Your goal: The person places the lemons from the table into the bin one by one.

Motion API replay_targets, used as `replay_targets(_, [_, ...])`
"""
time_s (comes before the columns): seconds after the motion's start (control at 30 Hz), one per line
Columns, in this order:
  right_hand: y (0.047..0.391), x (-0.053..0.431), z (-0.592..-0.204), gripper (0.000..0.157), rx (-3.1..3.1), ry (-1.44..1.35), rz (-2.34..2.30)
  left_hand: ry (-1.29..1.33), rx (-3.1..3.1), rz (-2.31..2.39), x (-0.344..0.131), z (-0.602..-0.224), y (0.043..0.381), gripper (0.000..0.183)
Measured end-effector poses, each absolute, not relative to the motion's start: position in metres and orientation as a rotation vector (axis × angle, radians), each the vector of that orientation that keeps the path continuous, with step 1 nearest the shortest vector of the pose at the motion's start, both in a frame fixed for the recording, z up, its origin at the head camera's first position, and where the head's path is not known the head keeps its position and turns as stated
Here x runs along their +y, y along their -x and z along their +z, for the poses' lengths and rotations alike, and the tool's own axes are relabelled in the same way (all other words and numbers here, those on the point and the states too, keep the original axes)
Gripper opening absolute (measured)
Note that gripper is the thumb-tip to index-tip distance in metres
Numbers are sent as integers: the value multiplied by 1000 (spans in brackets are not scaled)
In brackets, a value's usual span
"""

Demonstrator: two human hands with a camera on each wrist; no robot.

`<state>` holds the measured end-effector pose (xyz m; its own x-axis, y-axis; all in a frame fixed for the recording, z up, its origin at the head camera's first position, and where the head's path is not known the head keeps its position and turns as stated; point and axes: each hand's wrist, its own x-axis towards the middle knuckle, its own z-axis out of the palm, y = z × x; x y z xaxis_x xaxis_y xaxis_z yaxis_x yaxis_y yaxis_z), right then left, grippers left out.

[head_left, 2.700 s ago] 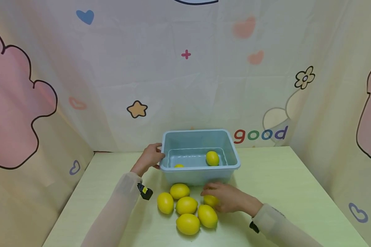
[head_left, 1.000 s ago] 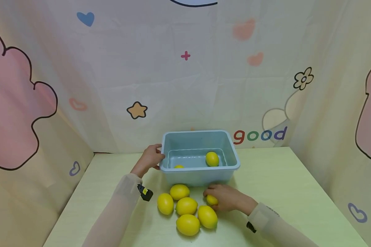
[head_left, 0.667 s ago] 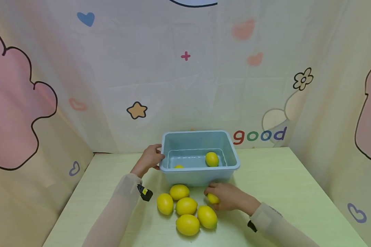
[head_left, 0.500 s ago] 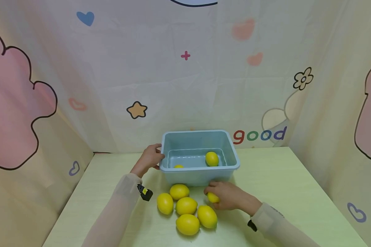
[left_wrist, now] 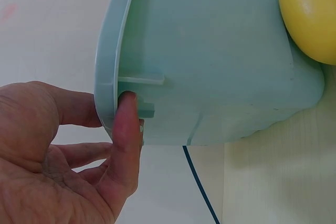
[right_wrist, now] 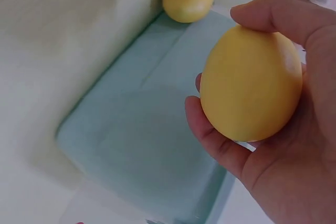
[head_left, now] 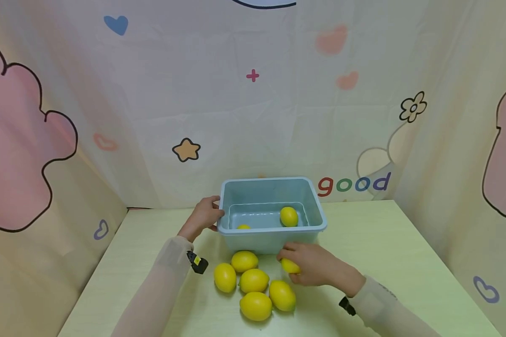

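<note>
Person's R hand [head_left: 314, 265] is bent round a bright-yellow, smooth oval lemon [head_left: 290, 266], thumb on one side & fingers on the other, fruit filling the gap. That lemon's just in front of the tub, outside it, nr the R part of the front wall; can't tell from here if it clears the tabletop.

L hand [head_left: 202, 214] is part-closed on the pale-blue rect. plastic tub [head_left: 274, 230], gripping the rim at its L end, w/ one digit tucked under the lip against the outer wall. Tub sits upright on the pale yellow-green tabletop [head_left: 405, 252]. Inside: one whole yellow lemon [head_left: 289, 216] toward the R, plus a second yellow lemon [head_left: 244, 227] mostly hidden behind the front wall.

Five more lemons [head_left: 254, 281] lie loosely grouped on the tabletop in front of the tub, btwn the two forearms. Both arms have sheer pale sleeves [head_left: 152, 285] & small black wrist devices [head_left: 198, 263]. Behind it all hangs a whitish cloth backdrop [head_left: 202, 98] w/ cartoon prints, incl. "good" in coloured letters.
</note>
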<state>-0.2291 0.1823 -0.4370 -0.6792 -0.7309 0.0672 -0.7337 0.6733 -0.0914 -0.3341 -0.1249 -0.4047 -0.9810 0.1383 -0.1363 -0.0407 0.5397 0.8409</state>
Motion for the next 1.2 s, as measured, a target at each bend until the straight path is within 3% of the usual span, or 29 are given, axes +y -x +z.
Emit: replay_targets(1.2, [241, 190, -369, 37, -2660, -1151, 241, -98, 2611, 1398, -125, -406, 337, 56])
